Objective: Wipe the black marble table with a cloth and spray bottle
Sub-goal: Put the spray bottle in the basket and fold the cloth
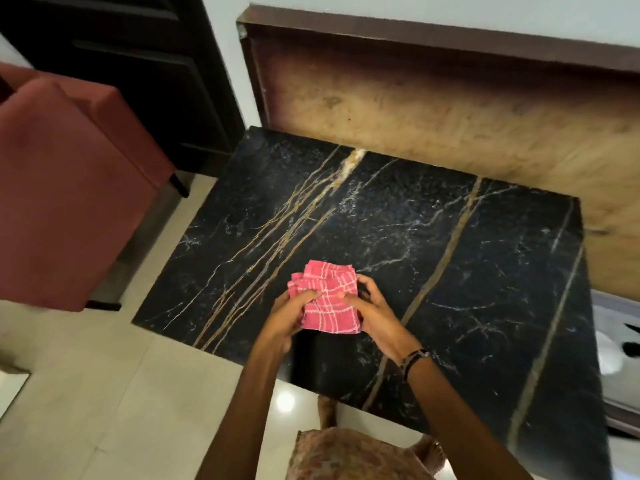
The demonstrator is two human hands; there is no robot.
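Though seemingly folded, pink checked cloth (327,297)

1. The red chair (69,188) at the left is blurred and cut by the frame edge.
2. The black marble table (433,258) runs off the lower right edge.
3. Both hands hide part of the folded cloth (329,299).

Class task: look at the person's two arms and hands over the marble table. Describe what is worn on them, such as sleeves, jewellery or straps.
Both forearms are bare, with no sleeves in view. The left hand and its wrist carry nothing. The right hand has a dark band round its wrist, a bracelet or a watch strap; the picture is too blurred to tell which. No rings or gloves show on either hand.
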